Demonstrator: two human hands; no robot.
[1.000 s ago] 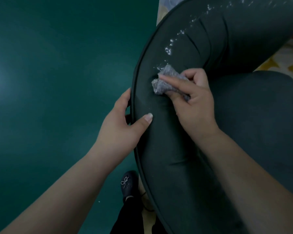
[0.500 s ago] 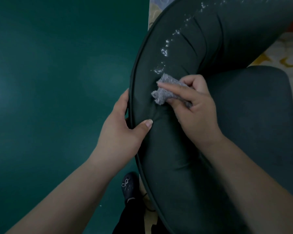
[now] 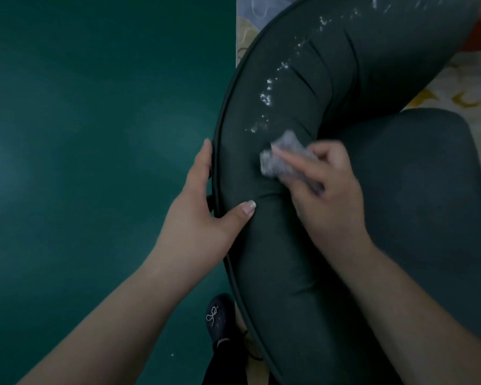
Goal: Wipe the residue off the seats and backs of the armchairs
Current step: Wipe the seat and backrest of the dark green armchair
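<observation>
— The right hand, what is it doing?

— It grips a crumpled grey cloth, fingers curled round it, the forefinger laid straight across the top. The cloth is pressed against the padded back of the dark armchair, just inside the curve where the back meets the seat.

— And the residue?

— A trail of white residue runs up the back, away from the person, starting just above the cloth and climbing toward the top right of the view. The nearest specks lie just beside the cloth's upper edge, to its left. Below the cloth the fabric looks plain dark.

— The left hand?

— It holds the outer rim of the back. The thumb is bent over onto the padded front, nail showing, and the fingers go round behind the piped edge, so it clasps the rim. It sits near the right hand, lower and to the left, not touching the cloth.

— Anything else about?

— A green floor on the left, a patterned rug beyond the chair, and a dark shoe with a small bow, low between the arms.
</observation>
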